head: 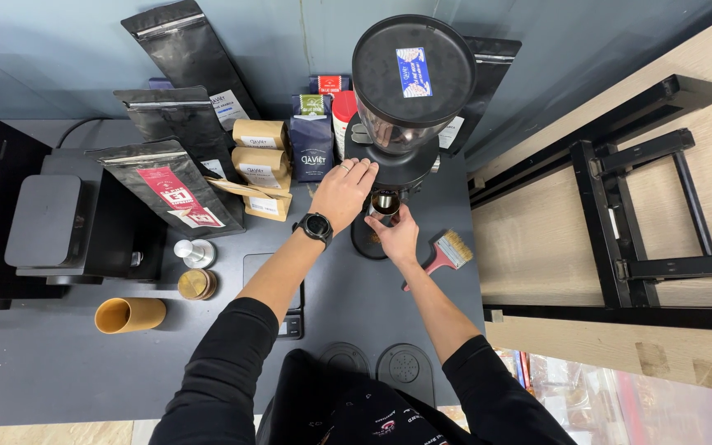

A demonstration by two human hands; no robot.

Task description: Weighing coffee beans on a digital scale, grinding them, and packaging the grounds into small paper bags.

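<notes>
Head view, black bags (176, 124) left, blue-labelled lid (414, 70)

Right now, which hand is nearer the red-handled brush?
Right. The right hand holds a small metal cup under the grinder, just beside the brush. The left hand rests against the grinder, farther away.

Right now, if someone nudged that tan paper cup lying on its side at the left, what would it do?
The tan cup would probably roll, since it lies on its round side on the smooth dark counter. It looks like thin paper and empty, so likely light and easy to crush. Both hands are away at the grinder.
</notes>
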